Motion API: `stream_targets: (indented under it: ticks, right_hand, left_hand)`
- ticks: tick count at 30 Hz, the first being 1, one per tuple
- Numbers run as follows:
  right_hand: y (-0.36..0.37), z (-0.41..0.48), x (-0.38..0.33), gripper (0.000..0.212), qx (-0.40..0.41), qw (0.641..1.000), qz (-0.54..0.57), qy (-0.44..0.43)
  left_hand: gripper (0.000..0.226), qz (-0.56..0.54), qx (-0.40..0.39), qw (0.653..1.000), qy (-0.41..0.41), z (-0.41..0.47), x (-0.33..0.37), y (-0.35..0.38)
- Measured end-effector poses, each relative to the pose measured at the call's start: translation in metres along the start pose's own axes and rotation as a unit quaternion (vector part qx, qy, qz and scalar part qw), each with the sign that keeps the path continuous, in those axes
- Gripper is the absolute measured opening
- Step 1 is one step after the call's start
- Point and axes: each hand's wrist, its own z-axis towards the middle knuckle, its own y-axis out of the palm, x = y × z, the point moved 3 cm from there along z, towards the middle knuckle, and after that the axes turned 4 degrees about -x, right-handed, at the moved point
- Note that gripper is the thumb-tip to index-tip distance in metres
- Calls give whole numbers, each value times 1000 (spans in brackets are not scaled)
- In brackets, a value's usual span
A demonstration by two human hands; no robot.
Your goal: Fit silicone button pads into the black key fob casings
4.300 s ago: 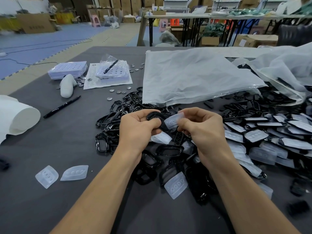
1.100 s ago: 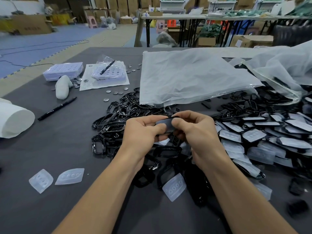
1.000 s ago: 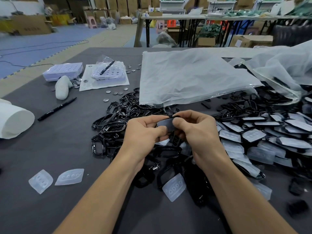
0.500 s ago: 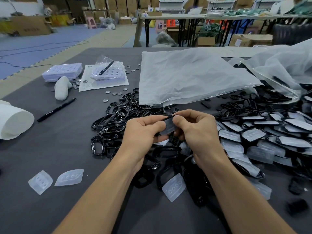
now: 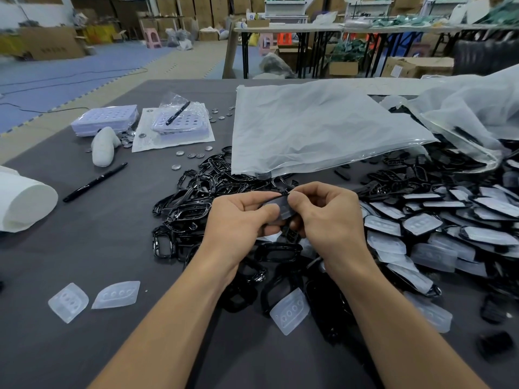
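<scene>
Bare dark grey tabletop lies open at near left; a heap of black plastic casings and a flat white plastic bag block centre and right.

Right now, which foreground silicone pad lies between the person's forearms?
The pad propped on black casings; two others lie on bare table beyond the left arm, one beyond the right.

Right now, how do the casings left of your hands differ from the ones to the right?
The left casings are empty black frames; the right casings each carry a whitish silicone pad. The left ones lie tangled; the right ones overlap flat. Both are black, on the grey table.
</scene>
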Motion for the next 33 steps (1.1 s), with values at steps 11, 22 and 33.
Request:
stream_targets:
  ticks: [11, 22, 33]
  right_hand:
    - [0, 1, 4, 23, -12, 999, -43, 5]
    - [5, -2, 1, 20, -49, 999, 20, 10]
    - [1, -3, 0, 13, -1, 1000, 11, 6]
  left_hand:
    - [30, 6, 5, 1000, -3, 0, -1, 1]
    - [13, 17, 59, 998, -1, 5, -4, -8]
    - [13, 114, 59, 991, 31, 3, -6, -7]
